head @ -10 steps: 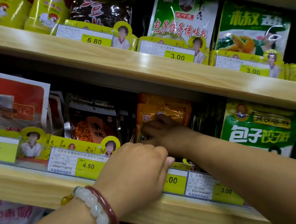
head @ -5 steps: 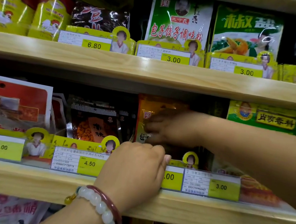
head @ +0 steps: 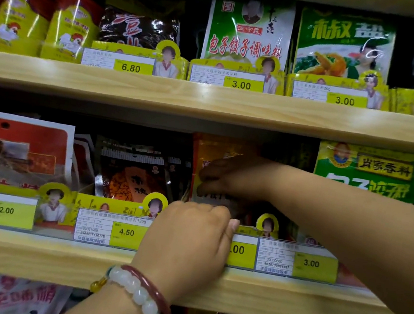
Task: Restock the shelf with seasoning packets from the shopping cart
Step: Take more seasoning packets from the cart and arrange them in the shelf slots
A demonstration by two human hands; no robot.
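Observation:
An orange seasoning packet (head: 218, 149) stands upright in the middle shelf's centre slot, behind a yellow price rail (head: 243, 251). My right hand (head: 234, 180) reaches in from the right, in shadow, and its fingers curl round the front of that orange packet. My left hand (head: 190, 239), with a white bead bracelet and a red bangle on the wrist, sits at the shelf front. Its fingers curl over the top of the price rail just below the packet. The packet's lower part is hidden by both hands.
The wooden middle shelf (head: 29, 254) also holds a red-and-white packet (head: 15, 147), black packets (head: 130, 173) and a green packet (head: 370, 167). The upper shelf (head: 208, 99) carries yellow tins (head: 70, 25) and green packets (head: 249, 30). More packets lie on the shelf below.
My right forearm has risen and now covers the lower half of the green packet. My right hand has shifted slightly up the orange packet. The left hand has stayed on the rail.

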